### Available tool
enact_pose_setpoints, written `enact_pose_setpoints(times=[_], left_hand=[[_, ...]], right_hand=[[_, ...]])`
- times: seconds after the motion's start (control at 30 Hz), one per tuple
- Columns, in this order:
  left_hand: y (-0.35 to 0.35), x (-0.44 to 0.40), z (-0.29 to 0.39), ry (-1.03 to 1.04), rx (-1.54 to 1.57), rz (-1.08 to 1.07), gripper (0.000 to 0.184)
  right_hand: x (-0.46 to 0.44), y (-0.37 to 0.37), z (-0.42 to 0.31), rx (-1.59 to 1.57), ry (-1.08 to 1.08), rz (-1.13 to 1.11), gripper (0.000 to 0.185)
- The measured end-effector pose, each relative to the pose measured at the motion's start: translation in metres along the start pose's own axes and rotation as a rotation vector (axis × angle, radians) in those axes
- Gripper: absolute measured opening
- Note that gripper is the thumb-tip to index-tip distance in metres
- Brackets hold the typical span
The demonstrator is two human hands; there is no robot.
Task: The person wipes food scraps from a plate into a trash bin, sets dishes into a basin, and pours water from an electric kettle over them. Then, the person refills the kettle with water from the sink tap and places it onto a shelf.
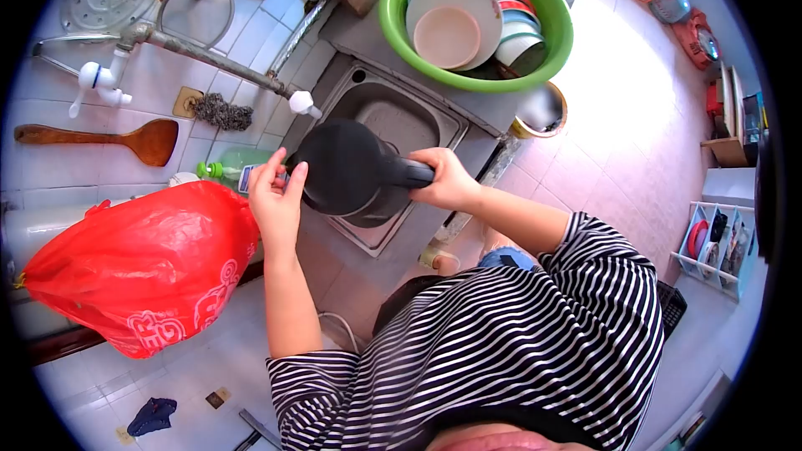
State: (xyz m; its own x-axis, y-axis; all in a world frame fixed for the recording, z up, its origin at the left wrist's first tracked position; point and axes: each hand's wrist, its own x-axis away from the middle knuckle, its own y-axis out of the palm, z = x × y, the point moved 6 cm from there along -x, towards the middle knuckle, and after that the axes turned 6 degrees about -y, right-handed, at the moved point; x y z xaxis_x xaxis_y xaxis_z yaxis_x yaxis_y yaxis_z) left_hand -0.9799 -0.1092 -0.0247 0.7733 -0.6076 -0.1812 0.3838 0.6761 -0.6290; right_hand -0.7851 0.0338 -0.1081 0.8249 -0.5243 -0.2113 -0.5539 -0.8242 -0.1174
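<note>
A dark round kettle-like vessel (338, 167) with a black handle is held over the metal sink (401, 121). My right hand (443, 179) is wrapped round the handle on the vessel's right side. At the vessel's left edge is my left hand (278, 192), its thumb and fingers near the rim; what lies between them is too small to make out. Just above the vessel, a white tap spout (302, 103) points toward the sink.
A green basin (393, 33) of bowls stands beyond the sink. A red plastic bag (159, 250) lies at left, near a green-capped bottle (238, 163). On the tiled wall hang a wooden spatula (154, 140) and a strainer (196, 12). A bucket (547, 113) stands on the floor.
</note>
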Motion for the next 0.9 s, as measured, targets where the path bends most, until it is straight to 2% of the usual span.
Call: enact_pose_setpoints(times=[0.07, 0.1, 0.13, 0.2, 0.27, 0.3, 0.33, 0.37, 0.43, 0.5, 0.53, 0.57, 0.63, 0.67, 0.7, 0.77, 0.9], left_hand=[[0.0, -0.001, 0.006, 0.013, 0.144, 0.034, 0.033], [0.0, -0.006, 0.006, -0.015, 0.217, 0.034, 0.034], [-0.001, -0.015, 0.0, 0.006, 0.207, 0.068, 0.03], [0.002, -0.04, -0.022, -0.08, 0.194, 0.084, 0.037], [0.009, -0.069, -0.048, -0.14, 0.175, 0.085, 0.043], [0.013, -0.085, -0.059, -0.051, -0.094, 0.144, 0.05], [0.02, -0.1, -0.072, 0.037, -0.363, 0.201, 0.056], [0.03, -0.118, -0.097, 0.029, -0.349, 0.196, 0.056], [0.05, -0.145, -0.13, 0.013, -0.712, 0.311, 0.067], [0.07, -0.158, -0.135, -0.221, -0.433, 0.052, 0.07], [0.075, -0.144, -0.103, -0.347, -0.322, -0.079, 0.069], [0.084, -0.151, -0.108, -0.356, -0.313, -0.08, 0.069], [0.106, -0.167, -0.122, -0.533, -0.255, -0.171, 0.059], [0.105, -0.152, -0.09, -0.67, -0.255, -0.16, 0.05], [0.11, -0.152, -0.086, -0.674, -0.252, -0.164, 0.05], [0.105, -0.152, -0.069, -0.479, -0.626, 0.094, 0.047], [0.107, -0.154, -0.079, -0.499, -0.644, 0.108, 0.047]], right_hand=[[0.016, -0.022, -0.027, -0.065, 0.089, -0.026, 0.027], [0.023, -0.034, -0.041, -0.048, 0.026, 0.002, 0.026], [0.032, -0.048, -0.052, -0.036, 0.057, 0.009, 0.025], [0.052, -0.073, -0.061, -0.01, 0.091, 0.02, 0.024], [0.077, -0.111, -0.065, 0.111, 0.077, 0.228, 0.04], [0.087, -0.124, -0.072, 0.011, 0.157, 0.247, 0.039], [0.092, -0.138, -0.091, 0.011, 0.119, 0.298, 0.041], [0.101, -0.154, -0.089, -0.065, 0.188, 0.337, 0.044], [0.115, -0.188, -0.094, -0.011, 0.242, 0.443, 0.048], [0.121, -0.214, -0.109, 0.095, 0.294, 0.532, 0.046], [0.121, -0.226, -0.114, 0.14, 0.277, 0.558, 0.042], [0.12, -0.239, -0.117, 0.182, 0.257, 0.584, 0.038], [0.119, -0.267, -0.111, 0.218, 0.283, 0.606, 0.034], [0.115, -0.277, -0.111, 0.249, 0.288, 0.599, 0.033], [0.109, -0.286, -0.111, 0.282, 0.291, 0.592, 0.032], [0.1, -0.303, -0.106, 0.317, 0.336, 0.588, 0.031], [0.085, -0.326, -0.105, 0.392, 0.403, 0.53, 0.029]])
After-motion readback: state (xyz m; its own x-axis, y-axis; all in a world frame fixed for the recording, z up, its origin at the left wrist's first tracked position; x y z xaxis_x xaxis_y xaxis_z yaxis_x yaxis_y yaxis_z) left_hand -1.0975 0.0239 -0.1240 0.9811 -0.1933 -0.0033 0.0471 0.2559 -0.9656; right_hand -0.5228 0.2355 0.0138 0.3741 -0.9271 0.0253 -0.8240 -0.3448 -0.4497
